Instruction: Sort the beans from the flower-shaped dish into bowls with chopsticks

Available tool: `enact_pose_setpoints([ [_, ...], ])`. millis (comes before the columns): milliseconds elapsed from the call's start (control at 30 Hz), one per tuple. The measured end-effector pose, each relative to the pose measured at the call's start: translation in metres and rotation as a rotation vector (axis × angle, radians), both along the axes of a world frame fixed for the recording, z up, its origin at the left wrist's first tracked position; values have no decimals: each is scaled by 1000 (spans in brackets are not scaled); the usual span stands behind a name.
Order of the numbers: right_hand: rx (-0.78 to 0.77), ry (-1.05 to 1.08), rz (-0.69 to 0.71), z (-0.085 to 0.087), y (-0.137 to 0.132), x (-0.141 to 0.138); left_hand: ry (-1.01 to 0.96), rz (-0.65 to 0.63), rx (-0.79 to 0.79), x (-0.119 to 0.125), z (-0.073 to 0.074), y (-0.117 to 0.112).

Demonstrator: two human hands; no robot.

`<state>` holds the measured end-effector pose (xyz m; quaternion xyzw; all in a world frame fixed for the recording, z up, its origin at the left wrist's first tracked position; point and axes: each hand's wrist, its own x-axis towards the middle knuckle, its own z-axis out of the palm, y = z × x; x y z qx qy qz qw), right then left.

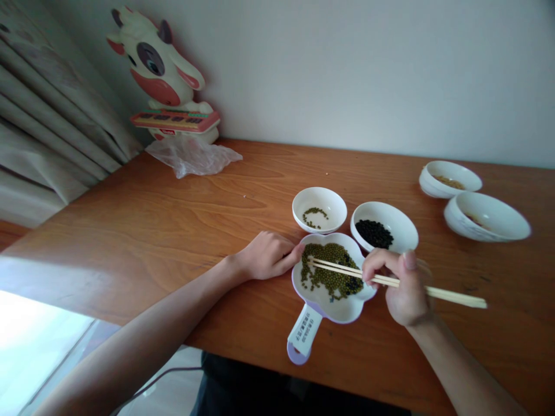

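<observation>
In the head view my right hand [401, 283] is closed around a pair of wooden chopsticks [455, 297]. Their tips reach into green mung beans [329, 254] at the left part of a flower-shaped dish [347, 315] with a lilac rim and a labelled handle. A few dark beans lie among the green ones. My left hand [271, 256] lies on the table with curled fingers, gripping the dish's left rim. Behind the dish, a white bowl [336, 203] holds a few mung beans. Another white bowl [405, 228] holds black beans [373, 233].
Two more white bowls, a far one [427, 184] and a nearer one [503, 222], stand at the right with small contents. A cow-shaped toy keyboard [173, 118] leans by the wall beside a crumpled plastic bag [195, 157]. Curtains [39, 127] hang at the left.
</observation>
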<state>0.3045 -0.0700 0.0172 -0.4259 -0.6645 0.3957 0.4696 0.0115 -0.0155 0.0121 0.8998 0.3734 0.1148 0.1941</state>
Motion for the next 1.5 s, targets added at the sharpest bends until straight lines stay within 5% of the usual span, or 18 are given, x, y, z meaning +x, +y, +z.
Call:
enact_pose_setpoints([
  [700,-61,174,-35,13,0,-6,-14,-6,-21,2,2,0],
  [1500,-31,15,-25,2,0,-3,-12,-4,13,1,2,-1],
])
